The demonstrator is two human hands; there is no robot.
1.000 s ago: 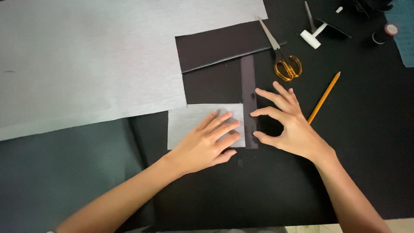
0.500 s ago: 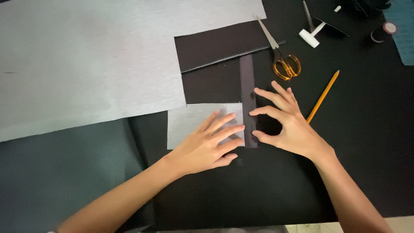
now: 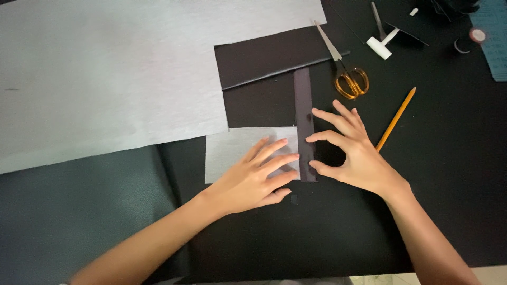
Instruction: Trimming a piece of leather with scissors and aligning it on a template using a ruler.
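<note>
Flat left hand (image 3: 252, 177) pressing small grey paper rectangle (image 3: 235, 150), right hand (image 3: 351, 153) fingertips spread, pinning dark strip (image 3: 303, 113), nothing grasped, orange-handled scissors (image 3: 346, 71) nearby

Only one view is given, taken from a camera worn on the head. The scene is looked down upon steeply and from close, over a flat black work surface (image 3: 449, 174). Both forearms are seen entering from the lower edge. No second view is provided for overlap.

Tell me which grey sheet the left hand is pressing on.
The small grey rectangle beside the dark strip; the left hand lies flat on it. The large grey sheet lies untouched.
</note>
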